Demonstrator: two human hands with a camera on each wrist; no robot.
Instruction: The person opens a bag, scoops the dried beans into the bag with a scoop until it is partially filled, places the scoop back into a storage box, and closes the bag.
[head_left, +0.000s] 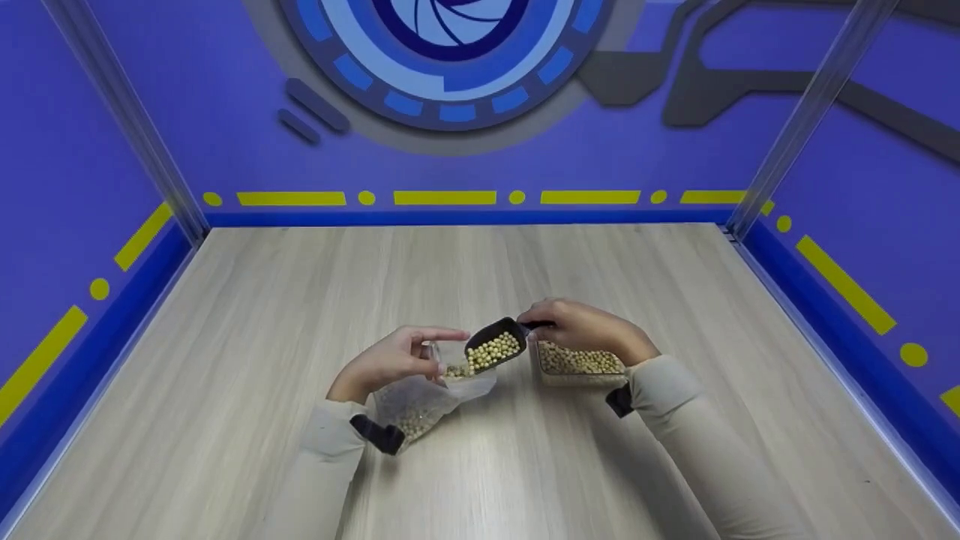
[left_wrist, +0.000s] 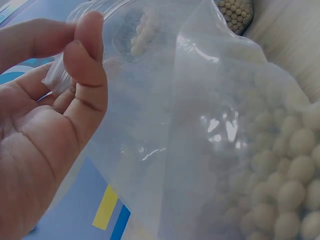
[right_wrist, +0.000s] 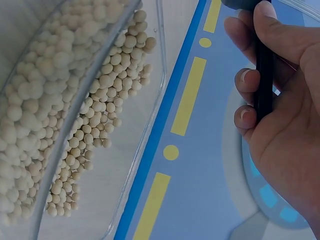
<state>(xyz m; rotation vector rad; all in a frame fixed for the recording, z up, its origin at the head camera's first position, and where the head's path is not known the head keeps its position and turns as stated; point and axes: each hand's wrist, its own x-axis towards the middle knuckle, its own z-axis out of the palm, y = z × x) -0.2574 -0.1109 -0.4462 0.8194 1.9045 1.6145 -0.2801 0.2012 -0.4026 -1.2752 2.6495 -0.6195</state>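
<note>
My right hand [head_left: 574, 324] grips the black handle [right_wrist: 264, 75] of a small scoop [head_left: 496, 345] loaded with pale round beans, which look like soybeans. The scoop tilts toward the mouth of a clear plastic bag [head_left: 431, 401]. With thumb and fingers, my left hand [head_left: 390, 364] pinches the bag's top edge and holds it up. In the left wrist view, beans [left_wrist: 292, 185] fill the lower part of the bag [left_wrist: 150, 145]. Beneath my right hand stands a clear rectangular container [head_left: 581, 381] with more beans [right_wrist: 95, 120] heaped to one side.
The pale wood-grain table [head_left: 480, 480] reaches back to a blue panel wall [head_left: 450, 172] with yellow marks. Side panels [head_left: 847, 225] border the table left and right. Black wrist straps [head_left: 379, 435] sit on both sleeves.
</note>
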